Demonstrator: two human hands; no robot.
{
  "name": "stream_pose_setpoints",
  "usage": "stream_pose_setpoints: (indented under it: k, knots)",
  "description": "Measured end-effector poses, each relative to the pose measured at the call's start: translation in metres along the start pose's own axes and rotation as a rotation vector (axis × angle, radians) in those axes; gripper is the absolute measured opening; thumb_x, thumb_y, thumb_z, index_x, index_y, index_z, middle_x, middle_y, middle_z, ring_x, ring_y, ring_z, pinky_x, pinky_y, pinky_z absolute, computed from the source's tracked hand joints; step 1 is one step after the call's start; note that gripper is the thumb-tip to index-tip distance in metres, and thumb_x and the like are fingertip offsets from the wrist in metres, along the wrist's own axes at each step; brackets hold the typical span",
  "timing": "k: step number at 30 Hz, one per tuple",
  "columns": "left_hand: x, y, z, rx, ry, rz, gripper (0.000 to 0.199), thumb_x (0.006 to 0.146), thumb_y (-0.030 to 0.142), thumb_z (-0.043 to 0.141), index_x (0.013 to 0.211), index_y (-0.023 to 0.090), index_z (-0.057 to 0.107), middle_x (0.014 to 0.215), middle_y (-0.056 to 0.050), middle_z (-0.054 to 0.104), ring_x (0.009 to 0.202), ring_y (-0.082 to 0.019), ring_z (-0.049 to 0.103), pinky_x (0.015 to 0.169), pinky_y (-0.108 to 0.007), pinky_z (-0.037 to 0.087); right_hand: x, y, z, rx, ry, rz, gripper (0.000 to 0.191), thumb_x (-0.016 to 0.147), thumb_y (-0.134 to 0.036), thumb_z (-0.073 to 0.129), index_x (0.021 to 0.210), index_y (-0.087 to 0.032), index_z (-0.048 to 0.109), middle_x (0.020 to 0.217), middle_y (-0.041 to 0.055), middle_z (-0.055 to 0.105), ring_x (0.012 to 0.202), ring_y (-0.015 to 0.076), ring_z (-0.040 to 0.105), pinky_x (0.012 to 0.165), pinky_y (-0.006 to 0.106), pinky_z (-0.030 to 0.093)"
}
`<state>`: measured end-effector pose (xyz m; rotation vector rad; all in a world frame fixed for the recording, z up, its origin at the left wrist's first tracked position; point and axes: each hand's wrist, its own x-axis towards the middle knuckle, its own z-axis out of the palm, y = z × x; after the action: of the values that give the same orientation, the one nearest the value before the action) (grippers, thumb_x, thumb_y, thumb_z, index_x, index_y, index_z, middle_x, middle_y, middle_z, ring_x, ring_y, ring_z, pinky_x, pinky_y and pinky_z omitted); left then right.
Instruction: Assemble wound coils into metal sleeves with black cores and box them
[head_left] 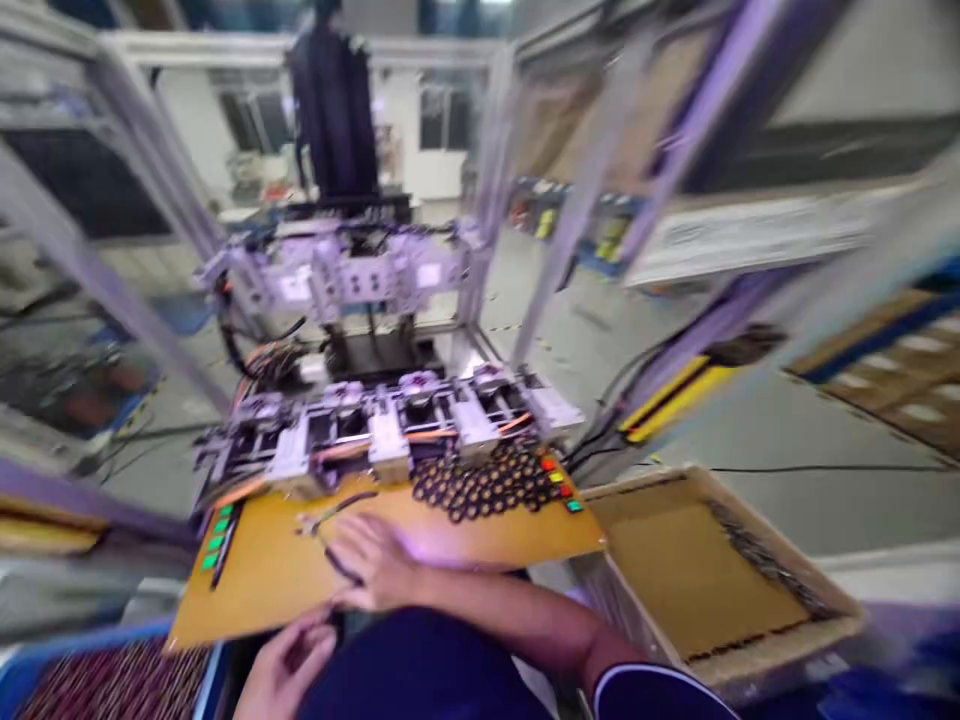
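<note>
My right hand (375,562) reaches across to the middle of the orange-yellow board (285,580), its fingers over a thin dark curved part (339,566); blur hides whether it grips that part. A small metallic piece (306,524) lies just left of those fingers. Below the board's front edge is my left hand (294,655), fingers curled near the thumb side of my right hand; what it holds, if anything, cannot be made out. Many small dark round parts (484,485) lie in a cluster on the board's right half.
A machine (345,265) with a row of fixtures (390,435) stands behind the board. Green buttons (216,540) line its left edge. A blue bin of thin parts (214,680) is at lower left, an open cardboard box (765,650) at right. Metal frame posts (585,190) rise around.
</note>
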<state>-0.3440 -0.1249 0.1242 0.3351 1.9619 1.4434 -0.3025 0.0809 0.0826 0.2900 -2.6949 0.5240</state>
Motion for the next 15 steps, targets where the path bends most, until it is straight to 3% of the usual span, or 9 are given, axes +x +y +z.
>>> stream_pose_setpoints:
  k: [3, 8, 12, 15]
  knots:
    - [-0.015, -0.031, -0.012, -0.057, 0.101, -0.132, 0.062, 0.051, 0.065, 0.087, 0.091, 0.019, 0.078, 0.088, -0.009, 0.081, 0.089, -0.030, 0.077, 0.088, -0.041, 0.060, -0.003, -0.003, 0.040, 0.113, -0.095, 0.015, 0.085, 0.073, -0.065, 0.078, 0.132, -0.007, 0.060, 0.147, 0.0295, 0.048, 0.143, 0.0407, 0.039, 0.114, 0.059, 0.037]
    - [-0.021, -0.045, -0.018, -0.130, 0.200, -0.194, 0.062, 0.052, 0.064, 0.086, 0.092, 0.018, 0.079, 0.087, -0.010, 0.081, 0.087, -0.029, 0.077, 0.088, -0.039, 0.060, 0.006, -0.002, 0.050, 0.086, -0.172, 0.176, 0.102, 0.071, -0.059, 0.082, 0.150, -0.009, 0.042, 0.162, 0.0321, 0.020, 0.152, 0.0466, 0.015, 0.114, 0.074, 0.018]
    - [-0.025, -0.050, -0.023, -0.170, 0.255, -0.210, 0.060, 0.051, 0.062, 0.087, 0.091, 0.018, 0.079, 0.088, -0.011, 0.081, 0.088, -0.029, 0.077, 0.089, -0.040, 0.060, 0.015, -0.004, 0.044, 0.029, -0.229, 0.265, 0.095, 0.080, -0.057, 0.075, 0.152, -0.008, 0.038, 0.159, 0.0322, 0.026, 0.150, 0.0477, 0.018, 0.113, 0.076, 0.016]
    - [-0.021, -0.047, -0.025, -0.191, 0.280, -0.199, 0.060, 0.051, 0.062, 0.087, 0.091, 0.019, 0.079, 0.092, -0.011, 0.082, 0.090, -0.029, 0.077, 0.091, -0.041, 0.060, 0.024, 0.006, 0.036, 0.016, -0.263, 0.264, 0.077, 0.089, -0.048, 0.068, 0.149, -0.009, 0.041, 0.147, 0.0280, 0.044, 0.140, 0.0419, 0.035, 0.113, 0.067, 0.027]
